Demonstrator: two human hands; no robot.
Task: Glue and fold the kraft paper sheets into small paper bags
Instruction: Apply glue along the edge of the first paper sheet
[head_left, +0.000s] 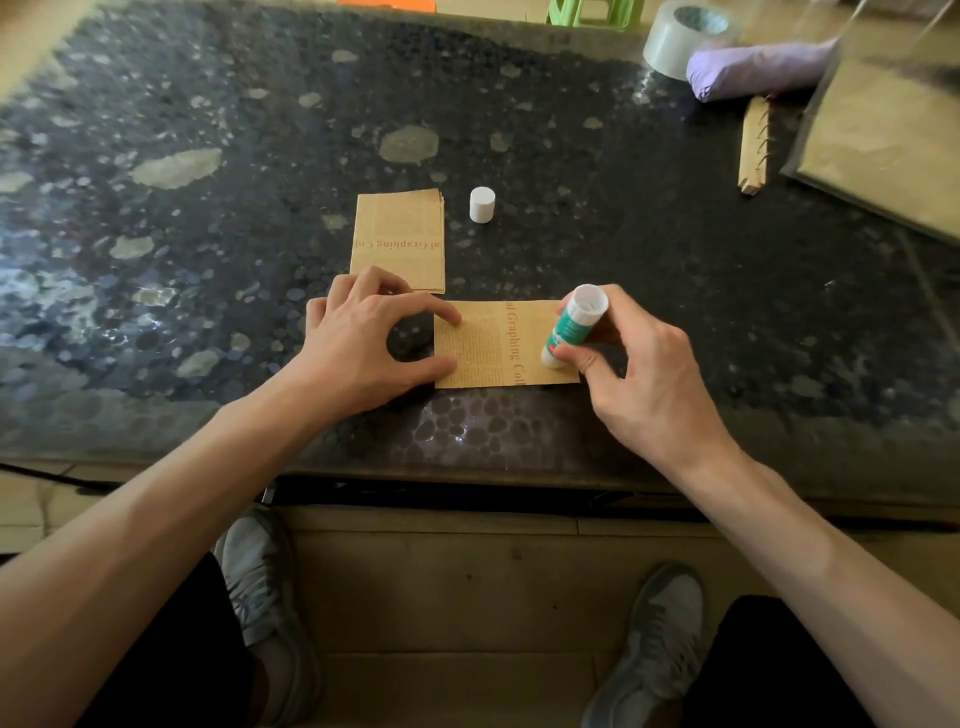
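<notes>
One kraft paper sheet (498, 345) with printed text lies flat near the table's front edge. My left hand (363, 343) presses its left edge down with index finger and thumb spread. My right hand (639, 364) grips an uncapped green and white glue stick (571, 325), its lower end touching the sheet's right edge. A small stack of the same kraft sheets (400, 234) lies just behind the left hand. The white glue cap (482, 204) stands upright to the right of the stack.
The dark speckled stone table (208, 208) has a tape roll (680, 36), a purple folded bundle (758, 70), a folded kraft strip (753, 145) and a clear-wrapped pack of kraft paper (883, 140) at the back right. My shoes show below the table edge.
</notes>
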